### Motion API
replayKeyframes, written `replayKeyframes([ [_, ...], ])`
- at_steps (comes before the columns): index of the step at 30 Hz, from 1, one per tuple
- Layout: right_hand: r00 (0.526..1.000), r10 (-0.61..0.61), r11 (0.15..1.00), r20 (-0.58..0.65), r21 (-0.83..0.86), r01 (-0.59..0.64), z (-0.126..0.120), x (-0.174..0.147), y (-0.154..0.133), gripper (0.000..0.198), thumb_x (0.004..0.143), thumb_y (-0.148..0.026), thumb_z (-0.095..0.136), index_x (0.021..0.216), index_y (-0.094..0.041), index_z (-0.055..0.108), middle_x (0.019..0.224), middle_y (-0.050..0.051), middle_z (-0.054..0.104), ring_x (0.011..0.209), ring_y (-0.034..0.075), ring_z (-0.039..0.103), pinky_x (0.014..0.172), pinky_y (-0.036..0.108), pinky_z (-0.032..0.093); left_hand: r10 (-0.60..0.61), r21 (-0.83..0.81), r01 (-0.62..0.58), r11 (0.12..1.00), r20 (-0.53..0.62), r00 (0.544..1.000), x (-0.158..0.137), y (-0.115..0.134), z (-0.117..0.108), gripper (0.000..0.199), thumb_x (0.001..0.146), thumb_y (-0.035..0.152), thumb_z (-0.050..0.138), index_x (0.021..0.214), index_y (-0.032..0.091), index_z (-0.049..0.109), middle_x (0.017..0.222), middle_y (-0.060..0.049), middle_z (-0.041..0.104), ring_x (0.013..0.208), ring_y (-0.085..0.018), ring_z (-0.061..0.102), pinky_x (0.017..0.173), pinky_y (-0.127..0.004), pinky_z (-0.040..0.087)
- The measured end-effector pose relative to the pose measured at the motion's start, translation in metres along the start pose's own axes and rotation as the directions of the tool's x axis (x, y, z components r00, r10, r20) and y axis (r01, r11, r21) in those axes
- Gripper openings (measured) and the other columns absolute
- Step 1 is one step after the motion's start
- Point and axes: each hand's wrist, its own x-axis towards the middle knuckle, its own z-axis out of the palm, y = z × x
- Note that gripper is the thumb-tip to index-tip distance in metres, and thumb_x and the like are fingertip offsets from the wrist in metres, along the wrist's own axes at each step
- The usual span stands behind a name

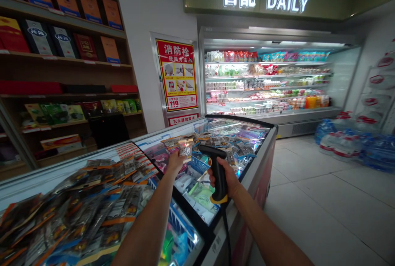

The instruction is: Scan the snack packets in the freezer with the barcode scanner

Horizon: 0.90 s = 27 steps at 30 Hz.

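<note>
My right hand is wrapped round the handle of a black and yellow barcode scanner, whose cord hangs down. The scanner's head points left, toward my left hand. Pinched in that hand, a small snack packet is held up over the glass-topped freezer. Many similar flat packets with orange and blue edges lie heaped on the glass at left. More packets are spread across the far part of the lid. Through the glass, a blue basket and bagged goods show.
Shelves with boxed goods stand at left, beside a red fire-hydrant sign. A lit refrigerated display runs along the back. Bottled water packs stand on the tiled floor at right.
</note>
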Motion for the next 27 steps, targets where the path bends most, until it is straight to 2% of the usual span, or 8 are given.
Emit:
replayKeyframes([
  [4,1.000,-0.006,1.000,0.002,0.002,0.006,-0.001,0.001,0.000,0.030,0.069,-0.044,0.054,0.076,-0.015,0.054,0.051,-0.001,0.055,0.037,0.009,0.047,0.034,0.020,0.038,0.017,0.013,-0.016,1.000,-0.009,1.000,0.002,-0.001,0.001,0.024,0.065,0.013,0.054,0.088,0.015,0.062,0.076,-0.004,0.067,0.072,-0.018,0.061,0.057,-0.022,0.041],
  [9,0.996,-0.063,0.998,-0.063,0.027,0.065,-0.003,0.002,-0.002,0.032,0.066,-0.044,0.057,0.079,-0.015,0.056,0.051,-0.001,0.055,0.037,0.009,0.047,0.034,0.020,0.039,-0.005,0.076,0.016,0.997,-0.149,0.989,0.005,-0.001,-0.016,0.025,0.069,0.019,0.051,0.092,0.014,0.059,0.089,-0.010,0.066,0.081,-0.023,0.061,0.063,-0.028,0.043],
  [12,0.992,-0.083,0.996,-0.095,0.025,0.086,-0.003,0.002,-0.004,0.031,0.065,-0.043,0.057,0.077,-0.015,0.055,0.050,-0.001,0.055,0.037,0.009,0.047,0.034,0.020,0.038,-0.029,0.134,0.059,0.989,-0.215,0.976,0.002,-0.001,-0.044,0.028,0.071,0.023,0.049,0.095,0.012,0.057,0.094,-0.015,0.064,0.087,-0.028,0.059,0.068,-0.034,0.044],
  [16,0.986,-0.102,0.994,-0.130,0.013,0.104,-0.004,0.001,-0.008,0.029,0.065,-0.043,0.056,0.074,-0.015,0.055,0.048,-0.001,0.054,0.037,0.009,0.046,0.033,0.020,0.038,-0.026,0.347,0.129,0.929,-0.286,0.958,-0.012,-0.005,-0.095,0.031,0.072,0.023,0.045,0.099,0.013,0.056,0.096,-0.015,0.064,0.091,-0.029,0.058,0.072,-0.037,0.044],
  [19,0.981,-0.133,0.990,-0.139,0.036,0.139,-0.007,0.000,-0.011,0.026,0.067,-0.040,0.055,0.074,-0.015,0.054,0.048,-0.002,0.054,0.037,0.009,0.047,0.034,0.019,0.038,-0.069,0.383,0.210,0.900,-0.348,0.935,-0.028,-0.014,-0.132,0.036,0.074,0.024,0.042,0.107,0.015,0.052,0.099,-0.016,0.062,0.093,-0.032,0.057,0.072,-0.041,0.044],
  [22,0.977,-0.155,0.985,-0.147,0.056,0.164,-0.012,-0.002,-0.014,0.023,0.069,-0.038,0.053,0.073,-0.016,0.054,0.048,-0.002,0.053,0.038,0.009,0.047,0.034,0.019,0.038,-0.076,0.403,0.299,0.865,-0.484,0.872,-0.043,-0.026,-0.158,0.038,0.074,0.023,0.041,0.110,0.015,0.048,0.106,-0.014,0.058,0.097,-0.033,0.054,0.073,-0.043,0.044],
  [25,0.974,-0.163,0.982,-0.159,0.067,0.175,-0.019,-0.005,-0.017,0.024,0.069,-0.039,0.052,0.072,-0.015,0.053,0.048,-0.002,0.053,0.038,0.009,0.046,0.034,0.019,0.038,0.141,0.517,0.269,0.812,-0.622,0.770,-0.053,-0.031,-0.166,0.042,0.072,0.021,0.043,0.113,0.011,0.045,0.116,-0.015,0.050,0.108,-0.034,0.045,0.083,-0.044,0.040],
  [27,0.969,-0.175,0.979,-0.176,0.072,0.189,-0.023,-0.007,-0.019,0.024,0.068,-0.040,0.054,0.072,-0.016,0.053,0.049,-0.002,0.053,0.039,0.009,0.046,0.035,0.019,0.038,0.298,0.591,0.184,0.786,-0.621,0.725,-0.055,-0.026,-0.159,0.043,0.072,0.021,0.045,0.113,0.007,0.046,0.118,-0.019,0.047,0.112,-0.033,0.040,0.090,-0.043,0.035],
])
